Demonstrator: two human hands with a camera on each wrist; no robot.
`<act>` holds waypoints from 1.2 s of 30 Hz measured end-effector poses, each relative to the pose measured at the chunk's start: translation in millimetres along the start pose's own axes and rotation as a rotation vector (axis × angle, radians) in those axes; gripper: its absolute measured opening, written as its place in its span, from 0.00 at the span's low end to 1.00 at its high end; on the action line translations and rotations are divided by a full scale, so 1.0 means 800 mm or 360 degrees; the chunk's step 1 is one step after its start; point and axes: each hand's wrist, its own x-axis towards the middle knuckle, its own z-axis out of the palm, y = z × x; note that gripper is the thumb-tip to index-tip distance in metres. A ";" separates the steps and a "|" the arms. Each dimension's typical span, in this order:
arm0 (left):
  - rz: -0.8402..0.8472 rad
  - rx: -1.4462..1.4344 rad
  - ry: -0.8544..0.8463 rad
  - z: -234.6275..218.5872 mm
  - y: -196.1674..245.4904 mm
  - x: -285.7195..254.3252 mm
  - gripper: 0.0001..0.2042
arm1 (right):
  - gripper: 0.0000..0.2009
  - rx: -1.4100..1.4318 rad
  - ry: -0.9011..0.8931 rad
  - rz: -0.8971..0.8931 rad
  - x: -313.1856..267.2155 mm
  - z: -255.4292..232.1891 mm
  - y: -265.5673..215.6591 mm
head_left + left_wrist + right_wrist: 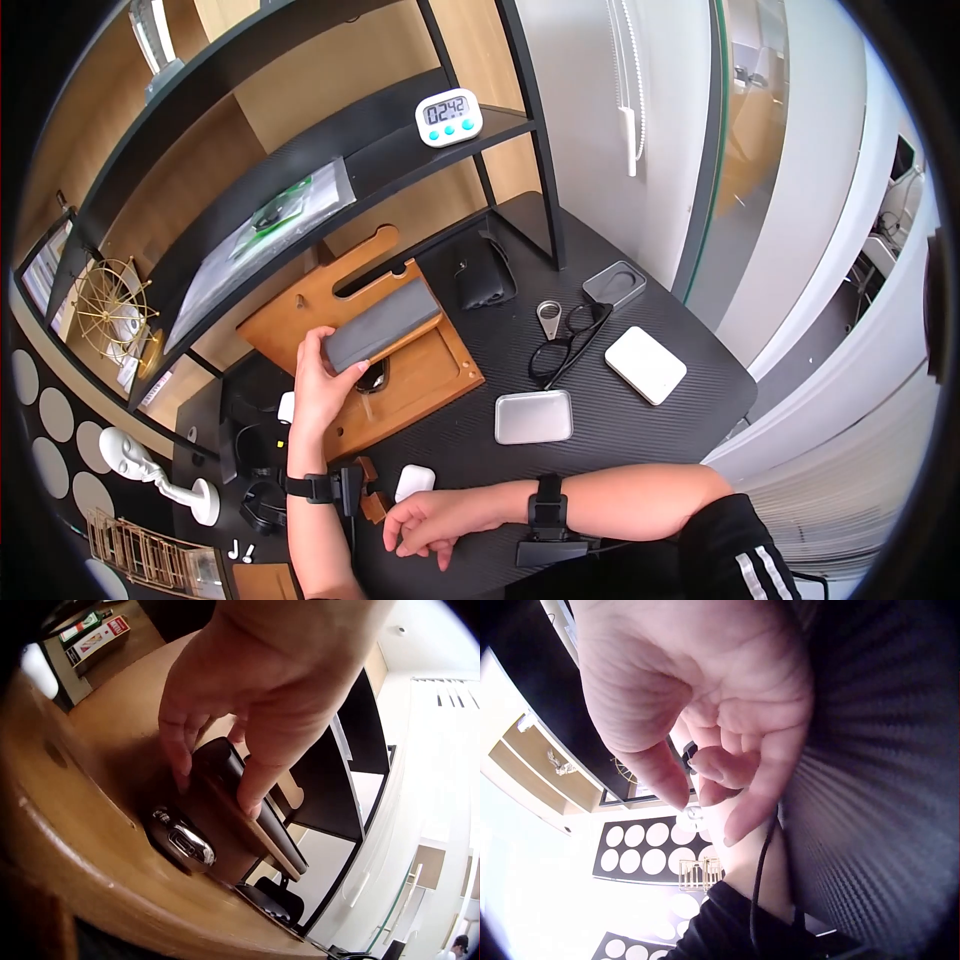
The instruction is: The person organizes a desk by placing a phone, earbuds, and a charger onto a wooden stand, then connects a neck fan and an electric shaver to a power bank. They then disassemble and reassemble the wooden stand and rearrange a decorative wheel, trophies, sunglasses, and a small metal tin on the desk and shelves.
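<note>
My left hand (318,385) grips the end of a long dark grey case (382,322), perhaps a glasses case, thumb on the near side and fingers on the far side. The case lies along a ledge of a wooden desk organizer (420,385). In the left wrist view, thumb and fingers straddle the dark case (259,806), above a black and chrome key fob (184,844). My right hand (435,520) hangs with loosely curled fingers near a small white earbud case (415,482). Nothing is in the right palm (705,712) in the right wrist view.
Black-framed glasses (568,345), a metal tray (533,417), a white box (645,365) and a grey tray (614,285) lie on the right side of the desk. Behind stands a black shelf (390,165) with a timer (448,117). A black pouch (485,272) lies beside the organizer.
</note>
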 end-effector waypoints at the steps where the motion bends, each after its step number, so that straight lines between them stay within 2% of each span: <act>1: 0.0004 0.0003 -0.0001 -0.004 0.005 -0.001 0.28 | 0.12 0.0030 -0.0001 -0.0012 0.000 0.000 0.000; 4: 0.0122 0.0099 -0.0033 -0.010 0.011 -0.001 0.27 | 0.11 0.0119 0.0016 -0.0049 0.001 -0.003 0.004; 6: -0.0093 0.0079 -0.0209 -0.016 0.011 -0.001 0.26 | 0.11 0.0166 0.0041 -0.0088 0.001 -0.006 0.002; 9: -0.0184 0.0175 -0.0230 -0.026 0.042 -0.007 0.25 | 0.16 0.0206 0.0038 -0.0058 -0.004 -0.007 -0.005; 11: -0.0250 0.0263 -0.0259 -0.036 0.068 -0.012 0.24 | 0.22 0.0413 0.0108 -0.0245 -0.009 -0.008 -0.010; 12: -0.0234 0.0273 -0.0261 -0.040 0.081 -0.018 0.24 | 0.22 0.0408 0.0108 -0.0263 -0.010 -0.009 -0.012; 14: 0.0046 0.0518 -0.0183 -0.045 0.114 -0.036 0.24 | 0.27 0.0856 0.0184 -0.0479 -0.008 -0.015 -0.013; 16: 0.0216 0.0612 -0.0173 -0.045 0.149 -0.056 0.24 | 0.26 0.0971 0.0173 -0.0553 -0.006 -0.029 -0.013; 18: 0.0215 0.0573 -0.0330 -0.049 0.175 -0.075 0.24 | 0.26 0.0862 0.0452 -0.0777 -0.011 -0.023 -0.024; 19: 0.0372 0.0672 -0.0335 -0.049 0.173 -0.080 0.24 | 0.24 0.0691 0.0441 -0.0813 -0.017 -0.025 -0.028; 24: 0.0483 0.0784 -0.0251 -0.048 0.170 -0.090 0.25 | 0.22 0.0773 0.0503 -0.0837 -0.023 -0.017 -0.036; 26: 0.0433 0.0828 -0.0403 -0.049 0.166 -0.096 0.28 | 0.23 0.0579 0.0688 -0.0885 -0.023 -0.014 -0.035; 28: 0.0385 0.0830 -0.0492 -0.051 0.159 -0.104 0.31 | 0.24 0.0520 0.0679 -0.0851 -0.023 -0.011 -0.034; 30: 0.0373 0.0611 -0.0565 -0.053 0.152 -0.114 0.33 | 0.24 0.0517 0.0730 -0.0835 -0.022 -0.005 -0.031; 31: 0.0268 0.0514 -0.0721 -0.059 0.151 -0.118 0.32 | 0.24 0.0525 0.0715 -0.0820 -0.021 -0.003 -0.029; 32: 0.0246 0.0525 -0.0723 -0.060 0.147 -0.123 0.32 | 0.23 0.0530 0.0732 -0.0803 -0.019 -0.001 -0.025; 34: -0.0025 -0.0014 -0.0856 -0.060 0.131 -0.129 0.27 | 0.22 0.0550 0.0722 -0.0795 -0.015 0.000 -0.018; 35: 0.0044 0.0013 -0.0820 -0.055 0.123 -0.132 0.23 | 0.22 0.0541 0.0735 -0.0782 -0.013 0.000 -0.015; 36: 0.0022 0.0026 -0.0818 -0.053 0.125 -0.132 0.28 | 0.22 0.0523 0.0753 -0.0771 -0.011 -0.001 -0.014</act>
